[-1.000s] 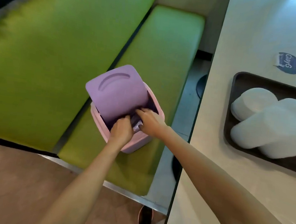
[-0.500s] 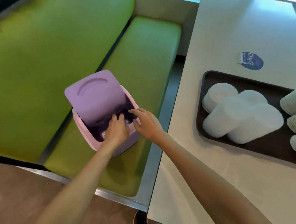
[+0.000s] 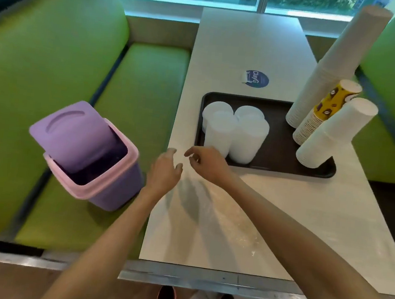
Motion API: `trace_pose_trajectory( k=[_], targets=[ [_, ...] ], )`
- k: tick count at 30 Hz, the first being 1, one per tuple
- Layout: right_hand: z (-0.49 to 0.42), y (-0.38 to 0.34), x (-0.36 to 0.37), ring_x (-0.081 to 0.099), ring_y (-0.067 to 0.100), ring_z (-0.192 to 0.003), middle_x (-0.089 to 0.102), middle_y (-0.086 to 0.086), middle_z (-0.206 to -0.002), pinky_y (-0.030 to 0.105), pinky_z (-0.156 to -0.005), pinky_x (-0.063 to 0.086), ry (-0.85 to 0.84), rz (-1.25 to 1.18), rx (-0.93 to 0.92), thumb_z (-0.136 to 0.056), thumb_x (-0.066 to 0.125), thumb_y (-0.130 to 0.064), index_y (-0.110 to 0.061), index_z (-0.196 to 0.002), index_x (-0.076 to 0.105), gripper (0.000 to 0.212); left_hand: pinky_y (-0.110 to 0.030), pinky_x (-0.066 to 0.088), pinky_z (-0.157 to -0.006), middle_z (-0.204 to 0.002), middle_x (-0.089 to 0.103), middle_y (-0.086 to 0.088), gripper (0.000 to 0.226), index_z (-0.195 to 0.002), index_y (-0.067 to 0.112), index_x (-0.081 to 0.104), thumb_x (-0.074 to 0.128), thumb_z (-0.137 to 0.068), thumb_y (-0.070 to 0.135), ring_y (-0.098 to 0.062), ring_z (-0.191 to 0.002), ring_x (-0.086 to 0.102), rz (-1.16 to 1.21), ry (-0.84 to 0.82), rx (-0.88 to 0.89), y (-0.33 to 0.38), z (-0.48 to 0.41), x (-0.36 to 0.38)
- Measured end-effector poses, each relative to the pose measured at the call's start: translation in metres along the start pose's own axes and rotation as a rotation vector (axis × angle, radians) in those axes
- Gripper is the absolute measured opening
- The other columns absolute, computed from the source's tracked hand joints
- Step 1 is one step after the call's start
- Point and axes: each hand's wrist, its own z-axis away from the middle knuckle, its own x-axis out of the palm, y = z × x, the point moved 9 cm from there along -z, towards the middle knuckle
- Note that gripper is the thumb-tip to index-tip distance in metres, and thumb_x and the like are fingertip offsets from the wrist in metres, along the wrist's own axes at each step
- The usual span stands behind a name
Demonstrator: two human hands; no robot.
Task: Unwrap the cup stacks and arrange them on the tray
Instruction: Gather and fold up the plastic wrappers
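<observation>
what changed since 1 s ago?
Both hands came out of the purple bin and moved right to the table edge by the tray: left hand and right hand both empty. Its lid stays tilted open; white cup stacks on the tray unmoved.

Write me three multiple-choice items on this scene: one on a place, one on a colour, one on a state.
1. The bin stands: A on the table; B on the green bench; C on the tray.
2. The patterned cup stack is: A yellow; B red; C blue.
3. The left hand and right hand are: A holding cups; B gripping the lid; C empty.
Answers: 1 B, it sits on the bench seat. 2 A, yellow with dark marks. 3 C, fingers loose, holding nothing.
</observation>
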Motion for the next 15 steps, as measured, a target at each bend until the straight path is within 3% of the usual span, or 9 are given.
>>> trace_pose_trajectory(
  k=[5, 7, 10, 15],
  targets=[
    [0.032, 0.053, -0.018, 0.064, 0.025, -0.095, 0.070, 0.008, -0.102, 0.030, -0.072, 0.045, 0.013, 0.095, 0.113, -0.094, 0.056, -0.022, -0.006, -0.103, 0.069, 0.022, -0.036, 0.045, -0.089, -0.115, 0.064, -0.010, 0.043, -0.136, 0.013, 0.043, 0.053, -0.094, 0.018, -0.030, -0.109, 0.058, 0.038, -0.043, 0.065, 0.031, 0.023, 0.025],
    [0.042, 0.069, -0.019, 0.060, 0.026, -0.102, 0.066, 0.010, -0.111, 0.027, -0.075, 0.040, -0.003, 0.146, 0.163, -0.093, 0.060, -0.026, -0.006, -0.111, 0.066, 0.027, -0.033, 0.044, -0.086, -0.110, 0.066, -0.007, 0.042, -0.134, 0.014, 0.045, 0.053, -0.093, 0.018, -0.028, -0.105, 0.060, 0.054, -0.058, 0.083, 0.038, 0.030, 0.033],
    [0.052, 0.088, -0.016, 0.056, 0.028, -0.110, 0.058, 0.012, -0.121, 0.033, -0.086, 0.043, -0.012, 0.226, 0.241, -0.091, 0.063, -0.033, -0.008, -0.119, 0.060, 0.038, -0.031, 0.043, -0.084, -0.107, 0.067, -0.005, 0.041, -0.133, 0.015, 0.046, 0.053, -0.093, 0.017, -0.025, -0.103, 0.060, 0.062, -0.059, 0.090, 0.044, 0.039, 0.039],
    [0.060, 0.102, -0.009, 0.052, 0.027, -0.114, 0.050, 0.011, -0.125, 0.035, -0.089, 0.043, 0.000, 0.272, 0.332, -0.091, 0.063, -0.037, -0.012, -0.127, 0.054, 0.045, -0.035, 0.048, -0.086, -0.106, 0.067, -0.006, 0.039, -0.131, 0.014, 0.048, 0.053, -0.093, 0.016, -0.026, -0.097, 0.063, 0.076, -0.048, 0.078, 0.039, 0.046, 0.037]
  ],
)
